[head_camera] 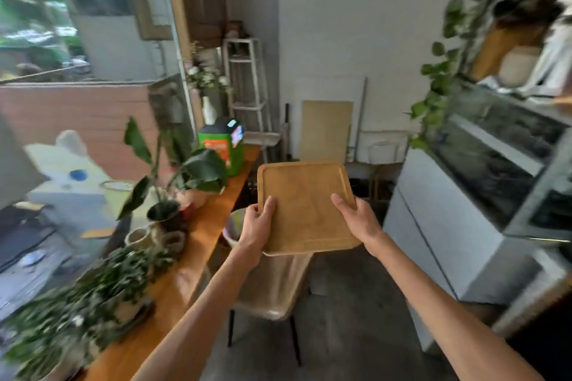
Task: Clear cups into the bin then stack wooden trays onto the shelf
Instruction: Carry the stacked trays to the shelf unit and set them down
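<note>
A square wooden tray (305, 195) with rounded corners and a raised rim is held in the air in front of me, roughly level. A second tray edge shows just beneath its near side. My left hand (257, 226) grips the tray's near left edge, thumb on top. My right hand (359, 219) grips the near right edge, thumb on top. A pale bin (233, 226) with a liner stands on the floor below the tray's left side, mostly hidden by my left hand.
A long wooden counter (185, 272) runs along the left with potted plants (173, 182) and a green box (221, 145). A beige chair (272, 294) stands under the tray. A white cabinet with a glass display case (483, 195) fills the right. A white rack (247, 83) stands against the back wall.
</note>
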